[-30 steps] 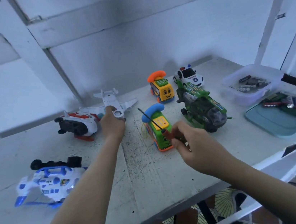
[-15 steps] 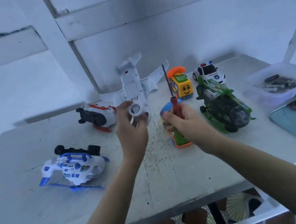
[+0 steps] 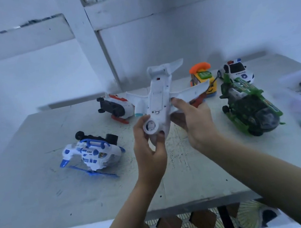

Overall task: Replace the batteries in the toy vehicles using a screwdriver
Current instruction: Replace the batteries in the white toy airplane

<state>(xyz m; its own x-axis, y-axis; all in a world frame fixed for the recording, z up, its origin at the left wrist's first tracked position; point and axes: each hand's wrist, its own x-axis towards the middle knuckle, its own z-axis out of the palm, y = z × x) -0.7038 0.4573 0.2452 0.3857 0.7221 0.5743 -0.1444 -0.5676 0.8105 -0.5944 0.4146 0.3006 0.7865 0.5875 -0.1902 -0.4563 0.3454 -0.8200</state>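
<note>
- The left hand [image 3: 149, 152] grips the toy plane [image 3: 160, 97] by its nose. The right hand [image 3: 197, 125] clasps its fuselage at 3 o'clock, belly up above the counter [image 3: 41, 195].
- Step, I judge: finding the battery hatch.
- Next: set the screwdriver [image 3: 199, 98], apparently tucked in the right hand, squarely on the hatch screw.

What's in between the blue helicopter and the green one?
The white plane, held up by the left hand and right hand, seen in the head view.

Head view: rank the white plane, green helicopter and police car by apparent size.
1. White plane, though held nearer the camera, so unsure.
2. Green helicopter.
3. Police car.
</note>
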